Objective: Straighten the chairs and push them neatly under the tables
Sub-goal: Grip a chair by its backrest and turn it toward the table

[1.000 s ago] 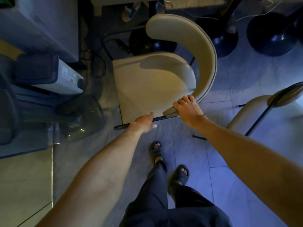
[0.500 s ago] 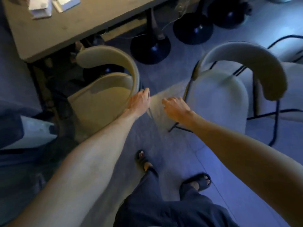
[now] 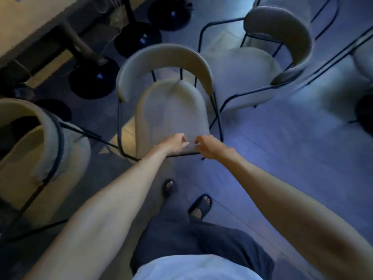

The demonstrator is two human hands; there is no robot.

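A beige padded chair (image 3: 171,110) with a curved backrest and thin black frame stands right in front of me, its backrest toward the table (image 3: 30,23) at the top left. My left hand (image 3: 175,144) and my right hand (image 3: 210,148) are close together over the front edge of its seat, fingers loosely curled, gripping nothing that I can see. A second beige chair (image 3: 40,150) stands at the left, turned sideways. A third chair (image 3: 252,77) stands at the upper right, angled away. The picture is motion-blurred.
Black round pedestal bases (image 3: 94,77) (image 3: 139,40) stand on the floor beyond the chairs, under the table's edge. Part of another chair (image 3: 363,57) shows at the far right. My sandalled feet (image 3: 199,205) are on the tiled floor just behind the middle chair.
My hands have left the backrest of the left chair and moved right, over the middle chair's front seat edge. The view has swung right and nearer to that chair.
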